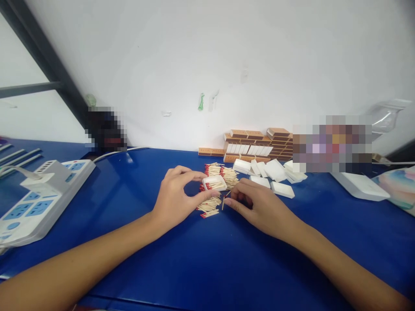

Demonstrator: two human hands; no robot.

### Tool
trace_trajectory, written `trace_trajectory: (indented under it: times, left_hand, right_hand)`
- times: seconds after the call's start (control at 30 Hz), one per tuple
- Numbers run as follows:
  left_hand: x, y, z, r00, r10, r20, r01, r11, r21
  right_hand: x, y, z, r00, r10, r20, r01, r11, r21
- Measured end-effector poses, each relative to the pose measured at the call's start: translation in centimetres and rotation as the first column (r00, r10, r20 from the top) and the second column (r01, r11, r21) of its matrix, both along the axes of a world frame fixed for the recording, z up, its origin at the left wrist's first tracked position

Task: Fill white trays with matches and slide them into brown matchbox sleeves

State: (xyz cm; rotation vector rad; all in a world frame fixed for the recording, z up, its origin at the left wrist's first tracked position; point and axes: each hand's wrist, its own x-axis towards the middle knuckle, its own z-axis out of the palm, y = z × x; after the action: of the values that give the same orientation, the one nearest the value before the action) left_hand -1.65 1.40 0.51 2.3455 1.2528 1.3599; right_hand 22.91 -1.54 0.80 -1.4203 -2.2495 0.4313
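Fingers of the left hand (175, 192) pinch a tray (215, 180), best kept level; whether the right hand (254, 203) pinches 1 match (222, 204) is unclear.

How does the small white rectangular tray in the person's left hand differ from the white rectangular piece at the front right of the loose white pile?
The held tray is gripped by the left hand; the pile's piece lies on the blue table.
The held tray contains red-tipped wooden matches; the pile's piece shows none.
Both are white and rectangular.
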Motion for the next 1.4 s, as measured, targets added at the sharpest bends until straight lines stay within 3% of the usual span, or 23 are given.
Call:
trace_trajectory:
  times: [0.17, 0.43, 0.6, 0.77, 0.97, 1.23, 1.4]
  left_hand:
    - [0.0, 0.0, 0.0, 1.000, -0.005, -0.026, 0.005, 1.000, 0.008]
    - [0.0, 0.0, 0.3, 1.000, -0.008, -0.017, 0.009, 0.999, 0.036]
    - [-0.1, 0.1, 0.2, 1.000, -0.002, -0.024, 0.003, 0.999, 0.043]
    - [-0.1, 0.1, 0.2, 0.999, -0.001, -0.036, 0.004, 0.998, 0.065]
    - [-0.1, 0.0, 0.2, 0.999, 0.004, -0.045, -0.002, 0.999, 0.054]
    - [0.0, -0.1, 0.3, 0.999, -0.018, -0.052, 0.021, 0.997, 0.074]
    - [0.0, 0.0, 0.2, 0.998, -0.025, -0.065, 0.031, 0.996, 0.083]
  right_hand:
    - [-1.2, -0.3, -0.8, 0.988, -0.154, 0.030, 0.155, 0.988, -0.023]
    - [-1.3, -0.6, 0.0, 0.982, -0.182, 0.046, 0.186, 0.976, -0.111]
    - [-1.4, -0.3, -0.1, 0.975, -0.217, 0.054, 0.222, 0.970, -0.097]
    - [-0.4, -0.1, -0.1, 0.985, -0.149, 0.089, 0.161, 0.977, -0.142]
    - [2.3, 0.6, 0.2, 0.993, 0.069, 0.095, -0.056, 0.990, -0.130]
    - [2.7, 1.6, -0.5, 0.993, 0.088, 0.077, -0.086, 0.996, -0.027]
    - [2.4, 1.9, -0.6, 0.990, 0.126, 0.067, -0.124, 0.992, -0.031]
